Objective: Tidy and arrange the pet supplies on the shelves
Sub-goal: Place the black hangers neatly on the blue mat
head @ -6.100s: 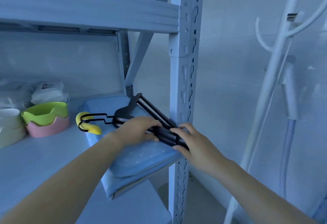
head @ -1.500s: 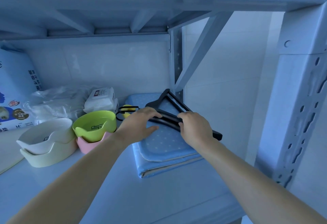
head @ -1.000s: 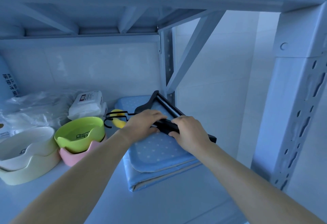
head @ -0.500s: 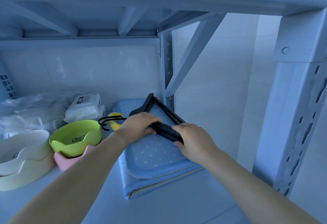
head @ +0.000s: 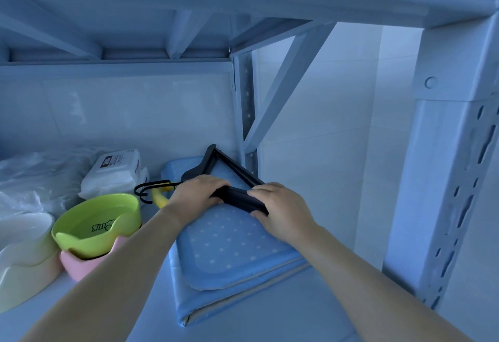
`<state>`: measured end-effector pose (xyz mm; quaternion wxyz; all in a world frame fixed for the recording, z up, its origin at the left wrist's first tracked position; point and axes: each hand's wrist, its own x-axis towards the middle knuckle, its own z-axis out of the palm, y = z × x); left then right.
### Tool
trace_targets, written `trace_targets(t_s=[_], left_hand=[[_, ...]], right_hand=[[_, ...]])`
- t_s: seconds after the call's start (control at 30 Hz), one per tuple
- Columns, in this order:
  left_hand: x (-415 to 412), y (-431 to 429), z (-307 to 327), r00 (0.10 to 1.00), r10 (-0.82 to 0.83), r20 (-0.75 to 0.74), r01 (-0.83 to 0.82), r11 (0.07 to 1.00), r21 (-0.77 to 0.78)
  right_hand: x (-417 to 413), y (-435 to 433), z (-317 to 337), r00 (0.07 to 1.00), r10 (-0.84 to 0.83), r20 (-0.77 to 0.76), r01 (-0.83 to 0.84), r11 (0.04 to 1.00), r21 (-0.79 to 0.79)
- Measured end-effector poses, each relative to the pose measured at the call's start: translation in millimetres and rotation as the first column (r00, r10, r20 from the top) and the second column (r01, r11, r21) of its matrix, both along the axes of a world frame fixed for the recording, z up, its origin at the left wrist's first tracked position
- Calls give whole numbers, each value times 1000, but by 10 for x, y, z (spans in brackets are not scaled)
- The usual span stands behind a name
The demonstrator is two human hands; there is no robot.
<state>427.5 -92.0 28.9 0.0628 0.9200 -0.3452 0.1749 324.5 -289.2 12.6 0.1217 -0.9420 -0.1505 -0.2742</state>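
The shelf carries everything you work with here; its right rear upright stands just behind the work area. The folded blue mat lies flat at the right end of the shelf and serves as the bed for the item in hand. To its left you see a crumpled plastic bag, a white wipes pack, stacked cream bowls and a green bowl nested in a pink bowl.

The bundle of black hangers rests on the rear part of the mat, hooks pointing left beside a yellow piece whose nature cannot be told. Your left hand curls over the bundle near the neck; your right hand closes on the near arm end. Both hands pinch the hangers, fingers pressed together around them.

Expect the hangers to be light, stiff and smooth. Judged from their shape, separate pieces tend to fan apart and slide over one another. Hold all layers together at the neck and at one arm end, as now. The mat beneath is soft and may shift under sideways push; set the bundle down rather than drag it.
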Motion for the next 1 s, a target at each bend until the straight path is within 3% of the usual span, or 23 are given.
trace_targets(t_s=[0.13,0.27,0.43,0.83,1.0], left_hand=[[52,43,-68,1000,2,4,-2,995,-98],[46,59,-205,998,36,53,-26,983,-183],[-53,78,-244,989,32,144,11,957,-290],[-223,69,-188,962,-24,274,122,929,-349],[-209,73,-203,975,13,220,62,941,-332]], right_hand=[[-47,-95,-86,996,-82,36,79,992,100],[-39,-114,-106,999,-27,-33,33,978,204],[-16,-120,-118,997,-15,-72,31,975,222],[-109,-123,-93,992,-120,-37,125,965,230],[-98,-136,-100,993,-103,-57,113,964,242]])
